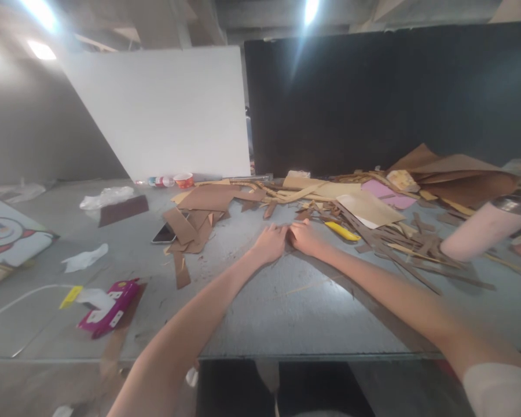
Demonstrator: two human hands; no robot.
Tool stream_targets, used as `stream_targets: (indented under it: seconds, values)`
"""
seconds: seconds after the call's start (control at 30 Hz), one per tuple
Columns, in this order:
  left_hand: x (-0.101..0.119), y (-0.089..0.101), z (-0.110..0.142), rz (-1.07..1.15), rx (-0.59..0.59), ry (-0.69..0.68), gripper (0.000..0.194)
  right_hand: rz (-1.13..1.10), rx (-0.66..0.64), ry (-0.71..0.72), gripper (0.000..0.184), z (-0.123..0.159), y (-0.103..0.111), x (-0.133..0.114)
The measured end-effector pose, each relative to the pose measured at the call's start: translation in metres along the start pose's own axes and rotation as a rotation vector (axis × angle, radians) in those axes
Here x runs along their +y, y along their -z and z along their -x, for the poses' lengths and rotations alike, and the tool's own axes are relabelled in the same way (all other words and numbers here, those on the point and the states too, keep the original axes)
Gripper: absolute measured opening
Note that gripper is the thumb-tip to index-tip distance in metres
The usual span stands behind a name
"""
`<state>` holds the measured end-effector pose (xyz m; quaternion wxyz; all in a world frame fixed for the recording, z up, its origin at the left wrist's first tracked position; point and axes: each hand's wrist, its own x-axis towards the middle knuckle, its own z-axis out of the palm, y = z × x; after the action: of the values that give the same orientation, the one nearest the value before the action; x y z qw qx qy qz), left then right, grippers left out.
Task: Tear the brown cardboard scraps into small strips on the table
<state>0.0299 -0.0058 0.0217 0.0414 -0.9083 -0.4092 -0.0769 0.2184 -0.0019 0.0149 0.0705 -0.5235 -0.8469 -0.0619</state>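
My left hand (272, 243) and my right hand (303, 236) meet over the middle of the grey table (269, 313), fingertips close together. The fingers of both hands are curled in, and whatever they hold, if anything, is hidden. Just right of my right hand lies a yellow utility knife (342, 231). Behind the hands spread brown paper or leather-like scraps (209, 197) and a heap of thin cut strips (399, 249). To the left, a phone (164, 234) lies partly under a brown piece (181, 225).
A pink tumbler (481, 231) leans at the right. On the left are a magenta power strip (109, 308) with a white cable, a crumpled tissue (85, 258), a plastic bag (107, 198) and a red paper cup (183, 180). White and black panels (178, 110) stand behind the table.
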Motion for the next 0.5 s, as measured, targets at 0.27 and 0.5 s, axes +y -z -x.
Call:
stream_targets:
  seconds: [0.27, 0.5]
  values:
    - [0.0017, 0.0009, 0.0003, 0.026, -0.013, 0.027, 0.048, -0.009, 0.048, -0.113, 0.032, 0.0030, 0.0032, -0.0039]
    - [0.0014, -0.0006, -0.0002, 0.017, -0.025, 0.022, 0.046, -0.008, 0.013, -0.178, 0.036, 0.0018, 0.0094, -0.0099]
